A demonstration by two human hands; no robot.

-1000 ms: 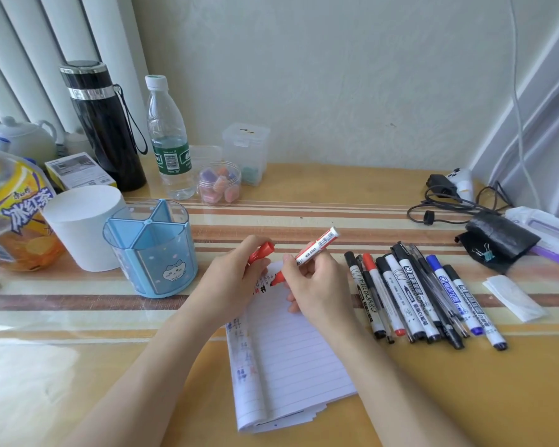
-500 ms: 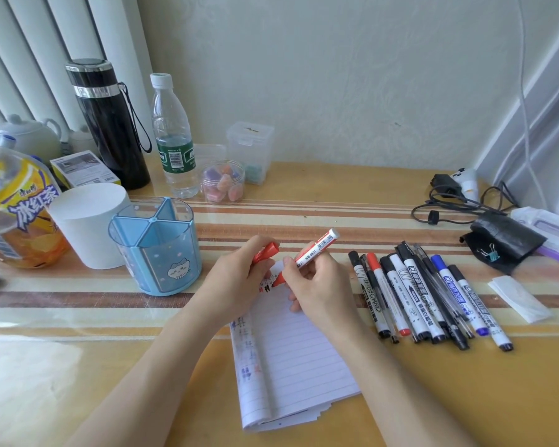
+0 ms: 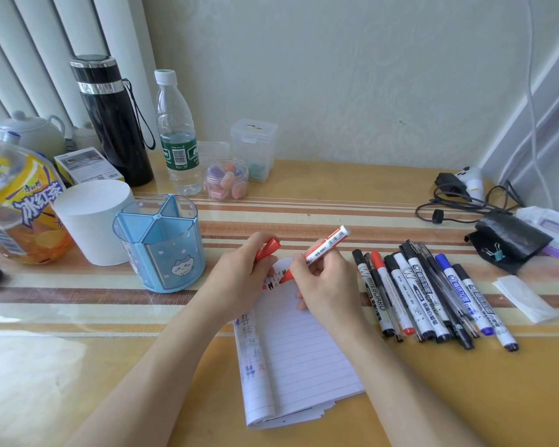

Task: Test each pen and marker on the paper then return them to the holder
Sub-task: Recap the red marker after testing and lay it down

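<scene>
My right hand [image 3: 326, 285] grips an uncapped red marker [image 3: 325, 250], its tip touching the top of the lined paper pad [image 3: 304, 356] beside red and dark scribbles. Resting on the pad's upper left corner, my left hand [image 3: 239, 279] holds the marker's red cap [image 3: 268, 248]. The blue divided pen holder [image 3: 162, 246] stands left of my hands with nothing visible inside. To the right of the pad lies a row of several capped pens and markers [image 3: 433, 291] in black, red and blue.
A white cup [image 3: 91, 217], an iced tea bottle [image 3: 17, 204], a black flask [image 3: 113, 124], a water bottle [image 3: 176, 133] and small plastic jars [image 3: 228, 179] crowd the back left. Cables, a black pouch [image 3: 507, 240] and folded tissue [image 3: 523, 298] lie at the right.
The marker tip has stayed at the top of the pad with only slight strokes. Both hands keep their places; the camera view has shifted a little.
</scene>
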